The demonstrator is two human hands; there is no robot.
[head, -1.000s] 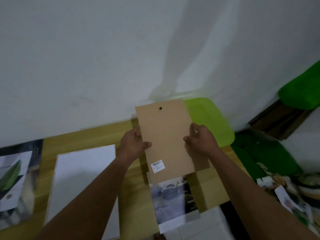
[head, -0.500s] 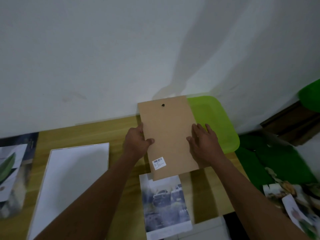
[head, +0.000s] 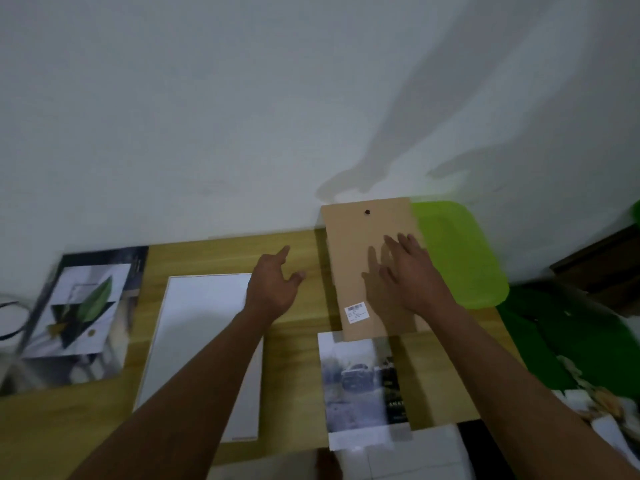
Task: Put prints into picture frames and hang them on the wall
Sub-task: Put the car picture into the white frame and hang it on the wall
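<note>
At the far right of the tabletop [head: 298,358], close to the wall [head: 207,116], lies the brown backing board [head: 360,258]. A moment ago both hands pinched its long edges. Now the left hand [head: 273,289] has let go and hovers beside it, fingers loosely spread, while the right hand [head: 412,275] rests on it with straight, spread fingers. The board seems set aside, so the print is probably next.

The board is stiff and matte, with a dark hanging hole and a barcode sticker. The car print [head: 356,382], which looks like thin paper, meets its near edge. A smooth white frame [head: 201,341] lies left, and a green plastic tray [head: 460,258] right.

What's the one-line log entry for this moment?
left hand: open, holds nothing | right hand: open, flat on backing board | print: on table, top edge under that board
</note>
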